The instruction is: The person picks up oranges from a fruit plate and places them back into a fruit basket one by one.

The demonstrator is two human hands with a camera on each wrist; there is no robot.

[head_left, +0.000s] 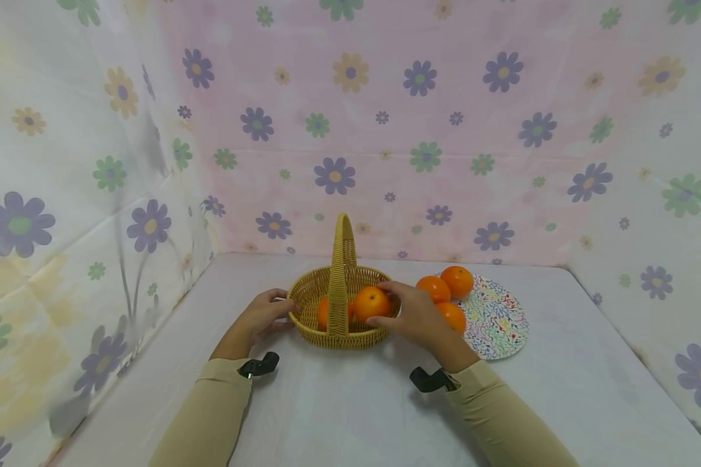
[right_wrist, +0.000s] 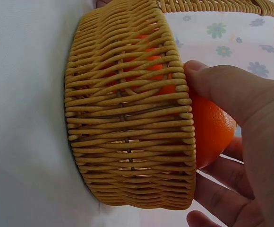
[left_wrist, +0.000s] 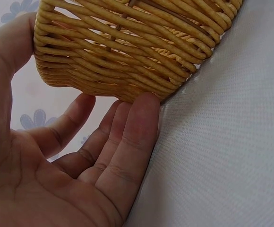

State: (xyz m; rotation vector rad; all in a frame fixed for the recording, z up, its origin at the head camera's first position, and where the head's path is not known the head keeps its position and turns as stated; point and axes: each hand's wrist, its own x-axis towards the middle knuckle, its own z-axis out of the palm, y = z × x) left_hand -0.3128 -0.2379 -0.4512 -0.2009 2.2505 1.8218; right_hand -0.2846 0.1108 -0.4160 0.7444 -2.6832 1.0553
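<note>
A yellow wicker basket (head_left: 343,340) with a tall arched handle stands on the table. My left hand (head_left: 267,316) grips its left side, thumb at the rim and fingertips against the woven wall (left_wrist: 113,61). My right hand (head_left: 416,316) holds an orange (head_left: 371,304) at the basket's right side, thumb and fingers around it. In the right wrist view, that orange (right_wrist: 213,130) shows partly above the rim, the rest behind the weave. Another orange (head_left: 325,314) lies inside the basket, partly hidden by the handle.
Right of the basket lies a round plate with colourful squiggles (head_left: 498,324). Three oranges, one of them at the back (head_left: 457,282), sit together at its left side, partly behind my right hand. Flowered cloth walls (head_left: 385,181) enclose the white table (head_left: 339,408).
</note>
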